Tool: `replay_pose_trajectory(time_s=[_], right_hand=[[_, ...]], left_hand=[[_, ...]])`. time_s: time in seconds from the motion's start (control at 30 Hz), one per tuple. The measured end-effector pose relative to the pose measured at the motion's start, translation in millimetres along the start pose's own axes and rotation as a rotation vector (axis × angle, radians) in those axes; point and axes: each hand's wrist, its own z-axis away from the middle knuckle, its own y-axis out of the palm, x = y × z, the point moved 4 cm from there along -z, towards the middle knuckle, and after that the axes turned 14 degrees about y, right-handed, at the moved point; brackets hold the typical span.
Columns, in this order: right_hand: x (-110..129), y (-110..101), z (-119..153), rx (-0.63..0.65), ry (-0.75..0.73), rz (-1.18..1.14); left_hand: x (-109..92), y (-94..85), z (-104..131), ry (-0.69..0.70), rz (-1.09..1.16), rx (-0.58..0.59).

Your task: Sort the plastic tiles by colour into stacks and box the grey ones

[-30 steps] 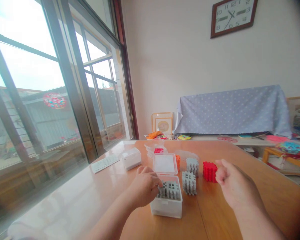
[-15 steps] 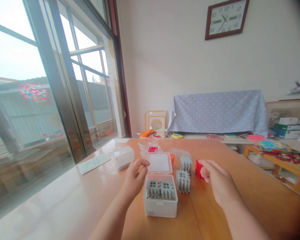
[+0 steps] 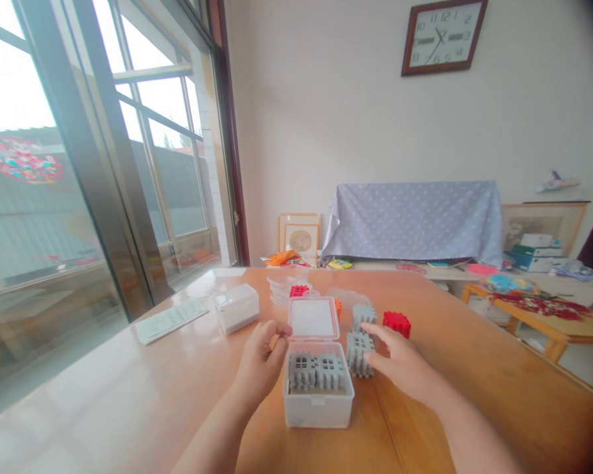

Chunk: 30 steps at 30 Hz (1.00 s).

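Observation:
A clear plastic box point(image 3: 317, 413) stands on the table in front of me, holding two stacks of grey notched plastic pieces point(image 3: 301, 372). Its hinged lid point(image 3: 313, 318) is raised at the far side. My left hand point(image 3: 264, 349) is closed in a pinch at the lid's left edge. Beyond the box's right side sits a stack of grey notched blocks point(image 3: 360, 355), with another grey stack point(image 3: 364, 316) behind it. My right hand point(image 3: 400, 361) reaches to the nearer stack, thumb and forefinger apart at its right side. A red notched stack point(image 3: 396, 324) rests on the table behind that hand.
A white box point(image 3: 237, 308) and a printed sheet point(image 3: 170, 320) lie on the wooden table point(image 3: 128, 395) to the left. Clear lids or trays with a red piece point(image 3: 299, 290) are behind the raised lid. A wooden stool point(image 3: 524, 316) stands at the right.
My right hand has let go of the red stack, which now stands on the table, and has moved left to the grey blocks. My left hand stays by the lid. The view has shifted slightly.

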Motion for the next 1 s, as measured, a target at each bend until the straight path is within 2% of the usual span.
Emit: replay_pose_trajectory(time_s=[0.33,0.47,0.57,0.8,1.0], right_hand=[[-3.4,1.1,-1.5,0.02,0.015,-0.015],[-1.2,-6.6,-1.1,-0.054,0.0,-0.021],[12.6,-8.6,5.4,-0.104,-0.042,-0.033],[60.7,20.3,34.5,-0.113,-0.215,0.143],[65.3,36.4,40.8,-0.042,-0.217,0.233]], left_hand=[[2.0,0.4,0.0,-0.009,0.002,0.026],[0.0,1.4,0.9,-0.012,0.01,0.029],[-3.7,4.5,2.6,-0.014,0.031,0.037],[-22.8,10.6,2.4,0.021,0.049,0.119],[-35.1,7.7,0.5,0.015,0.058,0.208]])
